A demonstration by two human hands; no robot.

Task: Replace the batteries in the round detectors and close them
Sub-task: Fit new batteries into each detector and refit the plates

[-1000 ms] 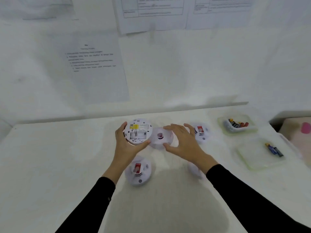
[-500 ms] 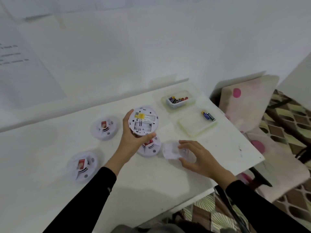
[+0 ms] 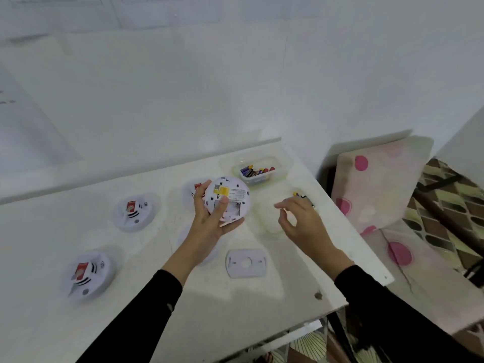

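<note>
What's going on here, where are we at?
A person is mid battery swap. The left hand holds a round detector back-side up, its battery bay open and looking empty. The right hand hovers open, holding nothing, near the loose batteries on a clear lid. A mounting plate lies on the table. More detectors sit to the left.

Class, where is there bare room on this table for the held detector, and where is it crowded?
Free: the table in front of the flat plate, and far left behind the left detector. Crowded: around the battery tub and right hand.
</note>
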